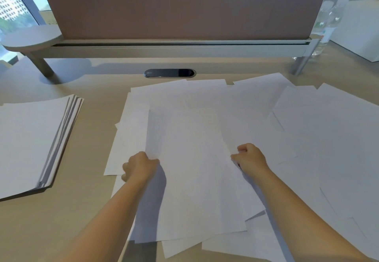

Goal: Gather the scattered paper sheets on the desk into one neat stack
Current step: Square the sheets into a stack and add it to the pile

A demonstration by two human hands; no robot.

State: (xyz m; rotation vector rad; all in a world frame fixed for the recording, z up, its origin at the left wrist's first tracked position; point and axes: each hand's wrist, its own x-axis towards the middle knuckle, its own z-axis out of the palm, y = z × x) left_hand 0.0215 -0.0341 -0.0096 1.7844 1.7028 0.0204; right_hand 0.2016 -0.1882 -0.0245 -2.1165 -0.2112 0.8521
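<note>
A top sheet (190,171) is being pinched at both side edges, by the left hand (141,166) and the right hand (251,156), fingers closed on paper. Its long axis is running away from the body. The stack (30,138) is lying to the left, nearer the left hand.

Desk (86,200): pale beige, wood-look laminate, smooth, matt. Scattered sheets (256,118): plain white paper, matt, flat, no visible print. Stack (30,138) at left: same white paper, edges fanned grey in shadow. Divider panel (184,5): brownish-mauve, looks cloth-covered, matt, soft-textured. Rail (174,51) and leg (42,65) under it: grey painted or brushed metal, satin. Cable grommet (169,73): dark glossy plastic. Bottles (328,22) far right: clear plastic, shiny.
</note>
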